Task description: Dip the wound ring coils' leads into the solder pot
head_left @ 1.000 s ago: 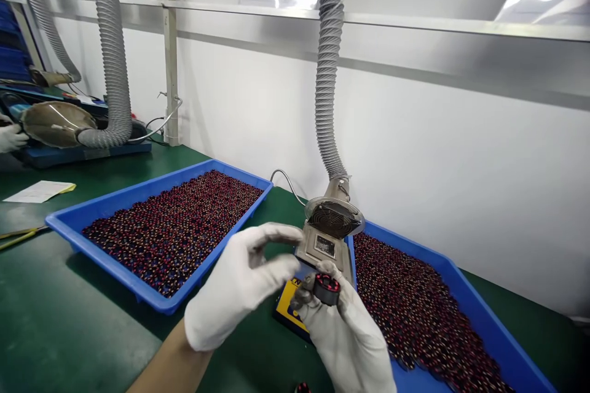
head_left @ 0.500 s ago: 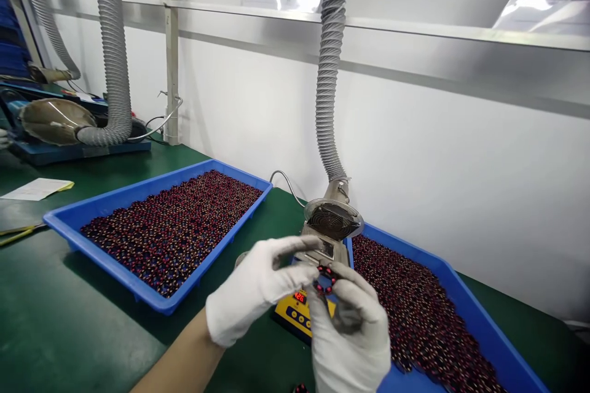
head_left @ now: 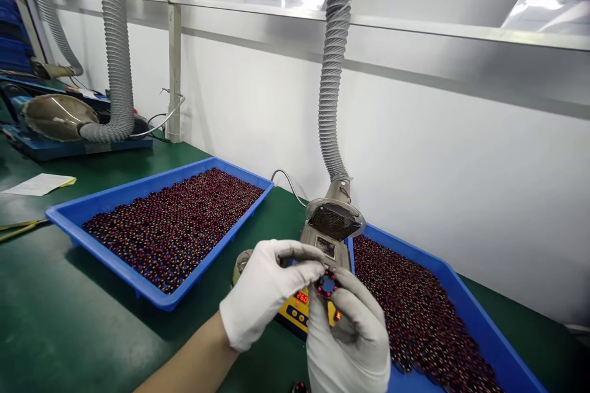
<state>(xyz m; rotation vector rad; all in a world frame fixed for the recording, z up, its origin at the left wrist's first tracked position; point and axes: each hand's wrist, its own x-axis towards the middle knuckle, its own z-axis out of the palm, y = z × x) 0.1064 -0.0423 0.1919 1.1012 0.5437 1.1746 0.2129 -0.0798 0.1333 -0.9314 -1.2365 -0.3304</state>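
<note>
A small black ring with red coil-like segments, like a little motor stator, is held up between my white-gloved hands. My right hand grips it by the rim between thumb and fingers. From the left, my left hand brings its thumb and fingertips together at the ring's upper edge; whether anything tiny is between them is too small to see. Behind the hands stands a yellow device with a red digital display, partly hidden by them. Another such ring is cut off by the bottom edge.
Blue trays full of similar rings stand left and right. A grey extraction hose ends in a round hood just beyond my hands. A round container is beside my left hand. Yellow-handled tool and paper lie far left.
My left fingertips have closed in on the ring's upper edge. The ring has turned slightly in my right fingers, and the view has shifted a little.
</note>
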